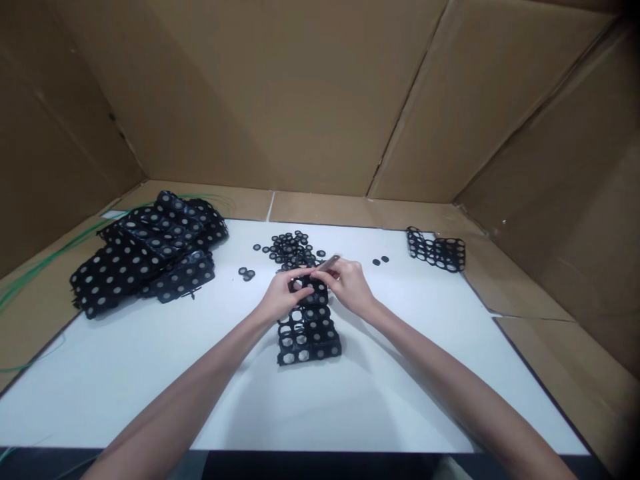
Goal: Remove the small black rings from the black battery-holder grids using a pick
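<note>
A black sheet (320, 337) with rows of round pieces lies in front of me, its upper end lifted. Its left columns show open holes, while discs with pale centres fill the right columns. My left hand (281, 295) pinches the upper end of this sheet between thumb and fingers. From the right side, my right hand (353, 288) grips a slim greyish tool (329, 263) whose exact kind I cannot make out; its tip is hidden near the sheet's top edge. Just beyond my hands, a pile of loose black rings (289, 247) spreads over the white table.
At the left is a heap of black dotted sheets (145, 250). An emptied black lattice sheet (436, 251) lies back right, near two loose dark discs (381, 261). Green strings (55, 257) trail at the left. Cardboard walls (280, 93) surround the white table (415, 400).
</note>
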Demonstrator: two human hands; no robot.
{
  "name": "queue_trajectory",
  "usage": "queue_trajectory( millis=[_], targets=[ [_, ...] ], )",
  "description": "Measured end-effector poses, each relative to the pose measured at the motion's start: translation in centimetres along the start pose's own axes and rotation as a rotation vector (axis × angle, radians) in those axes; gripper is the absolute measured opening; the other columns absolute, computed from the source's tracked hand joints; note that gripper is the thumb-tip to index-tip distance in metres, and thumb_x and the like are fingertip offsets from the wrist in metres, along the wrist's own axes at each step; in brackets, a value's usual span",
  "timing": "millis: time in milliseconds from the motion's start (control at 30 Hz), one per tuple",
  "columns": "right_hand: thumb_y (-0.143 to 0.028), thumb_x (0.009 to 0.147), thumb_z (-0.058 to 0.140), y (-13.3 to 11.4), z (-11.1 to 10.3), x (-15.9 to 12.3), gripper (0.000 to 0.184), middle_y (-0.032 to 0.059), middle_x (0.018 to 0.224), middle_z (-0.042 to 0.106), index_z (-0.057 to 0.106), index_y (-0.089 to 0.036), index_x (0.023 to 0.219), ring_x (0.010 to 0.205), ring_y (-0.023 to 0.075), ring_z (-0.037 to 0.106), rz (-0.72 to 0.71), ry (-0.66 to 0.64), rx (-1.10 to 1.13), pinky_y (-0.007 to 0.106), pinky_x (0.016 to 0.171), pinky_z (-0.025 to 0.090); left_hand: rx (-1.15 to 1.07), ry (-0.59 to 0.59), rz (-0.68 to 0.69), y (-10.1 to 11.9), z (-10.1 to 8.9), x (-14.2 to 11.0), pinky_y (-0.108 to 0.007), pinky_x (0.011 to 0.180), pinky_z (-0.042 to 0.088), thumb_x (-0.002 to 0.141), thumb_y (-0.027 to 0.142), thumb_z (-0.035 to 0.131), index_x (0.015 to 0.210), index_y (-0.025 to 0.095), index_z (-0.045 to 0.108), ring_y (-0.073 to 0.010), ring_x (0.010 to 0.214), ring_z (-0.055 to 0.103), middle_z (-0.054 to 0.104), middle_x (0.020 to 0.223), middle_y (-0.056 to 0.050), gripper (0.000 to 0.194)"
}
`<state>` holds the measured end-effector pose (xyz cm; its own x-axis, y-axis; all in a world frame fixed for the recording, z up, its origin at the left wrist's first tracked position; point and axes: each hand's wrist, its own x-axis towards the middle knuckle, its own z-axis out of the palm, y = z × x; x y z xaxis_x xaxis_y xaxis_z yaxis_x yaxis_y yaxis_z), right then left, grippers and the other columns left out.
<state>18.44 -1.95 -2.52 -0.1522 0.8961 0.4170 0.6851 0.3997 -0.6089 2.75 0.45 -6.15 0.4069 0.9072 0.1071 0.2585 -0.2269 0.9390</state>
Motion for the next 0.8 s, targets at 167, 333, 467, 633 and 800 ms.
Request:
queue_trajectory(
  millis=[167, 333, 467, 633, 800],
  targets=[
    [-0.025, 0.077, 0.059, -0.1, -0.1, 0.0, 0.015, 0.0042, 0.069, 0.067, 0.068, -0.016, 0.069, 0.061, 0.0140, 0.059, 0.013, -0.005, 0.029, 0.024, 0.058, 0.044, -0.047, 0.005, 0.002, 0.2, -0.1, 0.0, -0.025, 0.055, 0.043, 0.065, 0.020, 0.063, 0.104, 0.018, 0.065, -0.0078, 0.048, 0.045, 0.067, 0.087, -0.004, 0.039],
    [-0.032, 0.079, 0.056, -0.9, -2.6, 0.7, 0.019, 0.0037, 0.073, 0.067, 0.067, -0.017, 0.075, 0.062, 0.0141, 0.059, 0.071, 0.123, 0.152, 0.026, 0.060, 0.045, -0.106, 0.017, 0.006, 0.1, -0.1, 0.0, -0.023, 0.053, 0.043, 0.066, 0.023, 0.063, 0.109, 0.022, 0.061, -0.0037, 0.046, 0.042, 0.059, 0.114, -0.007, 0.043],
    [-0.035, 0.077, 0.058, -0.9, -3.6, 1.0, 0.021, 0.0042, 0.073, 0.066, 0.066, -0.016, 0.072, 0.064, 0.0148, 0.059, 0.081, 0.086, 0.196, 0.027, 0.061, 0.045, -0.172, 0.060, 0.012, 0.4, 0.0, -0.3, -0.024, 0.061, 0.046, 0.066, 0.024, 0.064, 0.105, 0.020, 0.061, -0.0079, 0.058, 0.052, 0.060, 0.111, -0.006, 0.039],
    [-0.033, 0.079, 0.055, -0.6, -2.7, 0.7, 0.020, 0.0043, 0.076, 0.064, 0.062, -0.015, 0.074, 0.068, 0.0144, 0.058, 0.087, 0.111, 0.364, 0.027, 0.065, 0.046, -0.275, 0.174, -0.019, 0.9, 0.1, -0.4, -0.028, 0.070, 0.047, 0.056, 0.027, 0.073, 0.092, 0.017, 0.059, -0.0161, 0.077, 0.059, 0.062, 0.099, -0.004, 0.040],
    [-0.031, 0.079, 0.055, -0.5, -2.4, 0.6, 0.017, 0.0034, 0.076, 0.062, 0.060, -0.016, 0.075, 0.070, 0.0141, 0.057, 0.063, 0.092, 0.394, 0.027, 0.067, 0.046, -0.256, 0.219, 0.031, 1.0, 0.3, -0.4, -0.032, 0.086, 0.041, 0.060, 0.020, 0.069, 0.089, 0.018, 0.062, -0.0189, 0.095, 0.056, 0.063, 0.099, -0.004, 0.030]
  ],
)
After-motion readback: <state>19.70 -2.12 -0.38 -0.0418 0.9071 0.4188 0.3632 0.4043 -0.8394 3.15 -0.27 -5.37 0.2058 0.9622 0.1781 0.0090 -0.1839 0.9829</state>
